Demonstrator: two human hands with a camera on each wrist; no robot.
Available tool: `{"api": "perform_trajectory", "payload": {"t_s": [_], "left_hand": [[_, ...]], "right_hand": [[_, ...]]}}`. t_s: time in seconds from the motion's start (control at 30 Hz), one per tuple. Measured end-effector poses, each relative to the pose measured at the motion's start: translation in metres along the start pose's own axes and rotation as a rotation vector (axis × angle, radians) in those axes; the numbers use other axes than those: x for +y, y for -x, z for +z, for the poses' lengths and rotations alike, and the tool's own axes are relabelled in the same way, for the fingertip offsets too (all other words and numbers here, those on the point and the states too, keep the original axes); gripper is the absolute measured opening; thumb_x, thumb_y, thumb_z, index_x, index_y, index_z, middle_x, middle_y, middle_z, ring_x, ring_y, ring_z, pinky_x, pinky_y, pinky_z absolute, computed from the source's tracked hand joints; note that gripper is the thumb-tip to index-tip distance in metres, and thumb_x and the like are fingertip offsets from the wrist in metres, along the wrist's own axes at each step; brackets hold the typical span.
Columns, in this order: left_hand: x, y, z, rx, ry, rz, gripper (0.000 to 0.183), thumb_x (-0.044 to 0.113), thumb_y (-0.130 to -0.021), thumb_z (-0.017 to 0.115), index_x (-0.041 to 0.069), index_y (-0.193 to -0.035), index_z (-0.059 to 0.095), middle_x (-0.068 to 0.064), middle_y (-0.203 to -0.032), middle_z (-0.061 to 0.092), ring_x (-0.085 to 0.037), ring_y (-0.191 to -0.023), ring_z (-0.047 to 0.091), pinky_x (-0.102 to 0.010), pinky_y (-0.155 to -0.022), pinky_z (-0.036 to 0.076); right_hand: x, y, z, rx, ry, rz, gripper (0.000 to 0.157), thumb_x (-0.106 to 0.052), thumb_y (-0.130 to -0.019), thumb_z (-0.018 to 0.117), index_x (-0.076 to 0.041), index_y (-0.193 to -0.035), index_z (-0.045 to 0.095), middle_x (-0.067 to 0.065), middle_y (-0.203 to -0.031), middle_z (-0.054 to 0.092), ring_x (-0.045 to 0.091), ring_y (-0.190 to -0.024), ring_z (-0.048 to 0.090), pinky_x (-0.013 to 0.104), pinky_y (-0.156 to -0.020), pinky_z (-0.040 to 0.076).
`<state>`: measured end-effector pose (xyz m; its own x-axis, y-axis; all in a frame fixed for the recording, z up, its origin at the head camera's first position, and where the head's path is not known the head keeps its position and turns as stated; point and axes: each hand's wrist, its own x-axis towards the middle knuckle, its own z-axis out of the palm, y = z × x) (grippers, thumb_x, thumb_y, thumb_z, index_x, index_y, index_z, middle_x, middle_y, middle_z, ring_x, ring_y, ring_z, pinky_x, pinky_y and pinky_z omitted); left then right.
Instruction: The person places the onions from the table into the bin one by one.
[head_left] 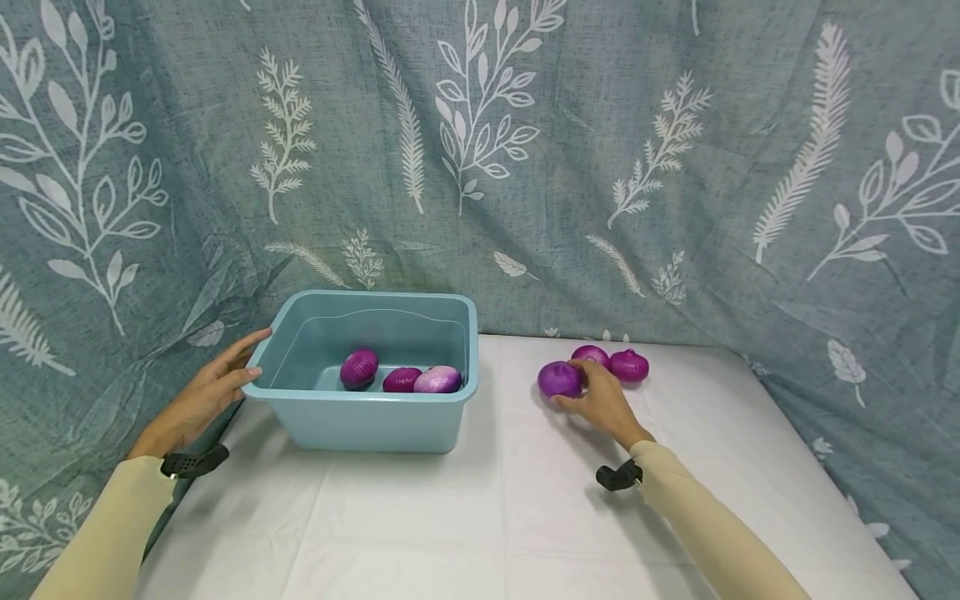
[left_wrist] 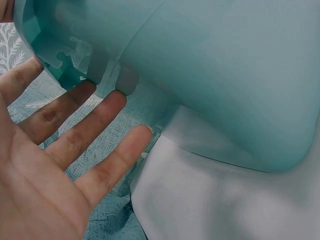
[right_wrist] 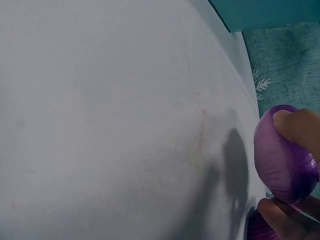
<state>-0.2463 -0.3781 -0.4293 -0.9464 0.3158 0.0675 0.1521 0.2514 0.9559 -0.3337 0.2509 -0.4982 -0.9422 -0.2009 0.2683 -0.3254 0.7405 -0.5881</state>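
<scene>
My right hand (head_left: 600, 404) grips a purple onion (head_left: 559, 380) between thumb and fingers; in the right wrist view, this onion (right_wrist: 280, 160) shows a pale side and a shadow on the cloth beside it. Two more purple onions, one partly behind the fingers (head_left: 591, 354) and one to the right (head_left: 628, 366), sit just beyond the hand. On the left, my left hand (head_left: 202, 404) rests at the left rim of a light blue plastic tub (head_left: 367, 423). Its fingers (left_wrist: 90, 127) are extended, with tips against the tub's outside under the rim. Inside lie three onions (head_left: 359, 367).
A white cloth (head_left: 420, 517) covers the table under the tub and onions. Behind and along both sides hangs a blue-green curtain (head_left: 570, 167) with white leaf prints, close to the tub's back.
</scene>
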Motion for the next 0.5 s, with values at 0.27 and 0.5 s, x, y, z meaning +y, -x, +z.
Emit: {"api": "perform_trajectory", "payload": {"t_s": [0.27, 0.5], "left_hand": [[0.000, 0.001, 0.001, 0.004, 0.026, 0.002, 0.064, 0.023, -0.112, 0.046, 0.035, -0.167, 0.014, -0.010, -0.172, -0.006, -0.049, -0.153, -0.003, -0.077, -0.110, 0.013], [0.001, 0.002, 0.002, 0.005, 0.033, 0.000, 0.065, 0.022, -0.112, 0.047, 0.035, -0.167, 0.015, -0.007, -0.173, -0.008, -0.048, -0.153, -0.008, -0.080, -0.109, 0.008]], "right_hand": [[-0.010, 0.000, -0.008, 0.045, 0.019, -0.052, 0.076, -0.028, -0.077, 0.093, -0.001, -0.139, 0.059, 0.017, -0.118, 0.067, 0.028, -0.093, 0.061, 0.043, -0.083, 0.051], [-0.017, -0.001, -0.015, 0.057, -0.018, -0.066, 0.075, -0.030, -0.078, 0.093, -0.002, -0.139, 0.059, 0.018, -0.124, 0.066, 0.028, -0.094, 0.067, 0.044, -0.083, 0.056]]}}
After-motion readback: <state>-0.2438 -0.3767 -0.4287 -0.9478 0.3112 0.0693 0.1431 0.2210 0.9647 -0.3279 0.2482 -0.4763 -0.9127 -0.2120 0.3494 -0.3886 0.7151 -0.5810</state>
